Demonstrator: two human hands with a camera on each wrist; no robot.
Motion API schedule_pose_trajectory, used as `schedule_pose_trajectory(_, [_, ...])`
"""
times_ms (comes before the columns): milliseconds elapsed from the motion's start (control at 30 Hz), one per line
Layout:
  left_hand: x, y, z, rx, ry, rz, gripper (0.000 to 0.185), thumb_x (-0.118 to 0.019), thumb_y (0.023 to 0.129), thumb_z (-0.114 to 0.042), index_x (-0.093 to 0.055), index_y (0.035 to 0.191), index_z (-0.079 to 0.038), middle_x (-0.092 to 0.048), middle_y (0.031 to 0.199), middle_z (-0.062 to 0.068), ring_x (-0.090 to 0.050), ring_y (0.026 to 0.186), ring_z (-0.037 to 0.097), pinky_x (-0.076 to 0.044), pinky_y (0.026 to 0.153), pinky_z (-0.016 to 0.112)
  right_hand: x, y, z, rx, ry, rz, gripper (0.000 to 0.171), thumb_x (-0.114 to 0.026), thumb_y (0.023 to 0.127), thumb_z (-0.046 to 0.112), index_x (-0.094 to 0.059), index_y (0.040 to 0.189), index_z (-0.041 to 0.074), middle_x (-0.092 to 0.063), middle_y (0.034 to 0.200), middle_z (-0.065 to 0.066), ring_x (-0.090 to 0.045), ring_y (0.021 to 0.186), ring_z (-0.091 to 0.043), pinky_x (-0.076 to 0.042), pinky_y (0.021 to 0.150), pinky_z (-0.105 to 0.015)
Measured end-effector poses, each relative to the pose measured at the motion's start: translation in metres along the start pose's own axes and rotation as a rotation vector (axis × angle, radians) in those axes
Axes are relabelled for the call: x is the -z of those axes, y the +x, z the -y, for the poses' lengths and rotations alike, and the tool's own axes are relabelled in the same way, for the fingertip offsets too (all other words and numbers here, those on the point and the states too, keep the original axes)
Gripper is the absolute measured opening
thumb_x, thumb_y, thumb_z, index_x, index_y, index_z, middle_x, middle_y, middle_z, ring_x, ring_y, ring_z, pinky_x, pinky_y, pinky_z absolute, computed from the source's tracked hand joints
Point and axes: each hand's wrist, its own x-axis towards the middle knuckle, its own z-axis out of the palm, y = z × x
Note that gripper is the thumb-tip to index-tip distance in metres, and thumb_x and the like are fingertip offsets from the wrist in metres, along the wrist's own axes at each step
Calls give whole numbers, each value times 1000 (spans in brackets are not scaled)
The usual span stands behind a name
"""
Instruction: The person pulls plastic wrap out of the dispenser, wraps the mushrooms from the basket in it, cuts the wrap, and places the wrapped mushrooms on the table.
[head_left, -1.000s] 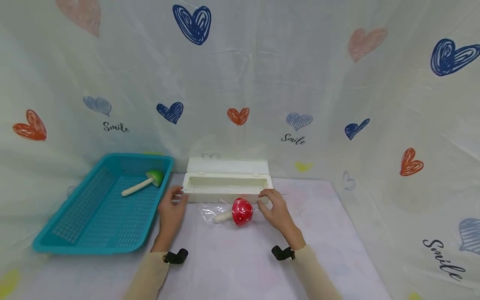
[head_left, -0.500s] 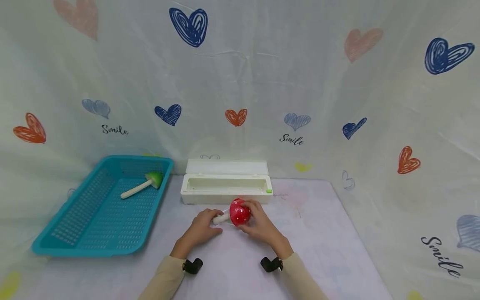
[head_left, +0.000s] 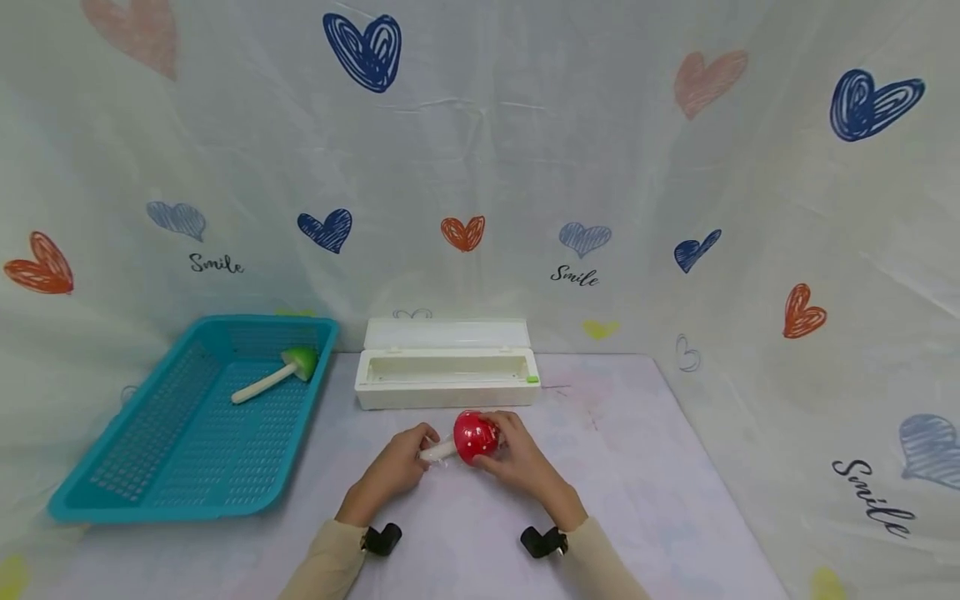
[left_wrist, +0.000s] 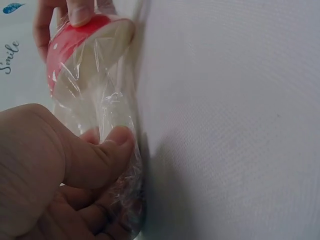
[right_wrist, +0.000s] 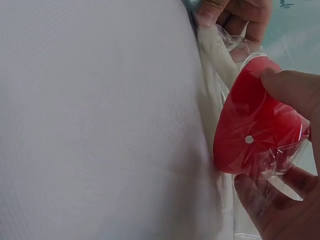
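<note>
A toy mushroom (head_left: 469,437) with a red, white-dotted cap (right_wrist: 252,137) and a cream stem lies on the table in front of a white box, with clear cling film (left_wrist: 107,107) around it. My left hand (head_left: 395,467) grips the stem end and the film (right_wrist: 220,47). My right hand (head_left: 517,458) holds the red cap (left_wrist: 75,37), thumb on top and fingers below. In the left wrist view my thumb (left_wrist: 107,150) presses the film against the stem.
A white box (head_left: 446,367) with its lid open stands just behind the hands. At the left a teal mesh basket (head_left: 150,442) holds a green-capped toy mushroom (head_left: 273,373). A heart-printed sheet covers the table and hangs as a backdrop.
One second ago both hands hovered open at the white box's corners. They then came down onto the red mushroom, the left at the stem and the right at the cap, and still hold it.
</note>
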Motion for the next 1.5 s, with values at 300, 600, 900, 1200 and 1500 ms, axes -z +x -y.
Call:
schedule_pose_trajectory(300, [10, -15, 3, -31, 7, 55, 32, -67, 91, 9, -64, 116, -11, -66, 102, 6, -56, 85, 19, -55, 77, 38, 6, -8, 8, -39, -36, 113, 78, -84, 85, 38, -48, 151, 17, -52, 146, -6, -51, 134, -26, -58, 98, -45])
schedule_pose_trajectory(600, [23, -22, 14, -31, 33, 33, 29, -58, 96, 7, -68, 117, -12, -69, 111, 5, -57, 94, 20, -54, 87, 45, 4, 2, 13, -2, -63, 91, 51, -65, 100, 44, -66, 132, 4, -70, 121, -8, -65, 113, -24, -59, 93, -43])
schedule_pose_trajectory(900, [23, -21, 17, -18, 14, 8, 58, -87, 82, -13, -62, 133, -14, -58, 104, 5, -54, 88, 17, -53, 77, 36, -3, 9, 13, -35, -68, -41, 33, -64, 102, 34, -73, 114, 4, -74, 104, -6, -66, 92, -16, -59, 77, -25])
schedule_pose_trajectory(1200, [24, -21, 19, -2, -71, -50, 34, -76, 90, 0, -64, 120, -11, -64, 87, 0, -55, 76, 15, -48, 67, 28, -1, 12, 15, 67, 17, -155, 30, -74, 97, 25, -71, 121, 7, -71, 121, -10, -70, 106, -25, -61, 82, -30])
schedule_pose_trajectory(1500, [22, -14, 23, -8, -61, -89, 35, -83, 87, -12, -66, 118, -11, -70, 98, 1, -59, 86, 14, -51, 74, 32, 1, 13, 14, 203, 43, -147, 28, -73, 93, 2, -70, 122, 0, -70, 118, -14, -71, 97, -27, -61, 76, -28])
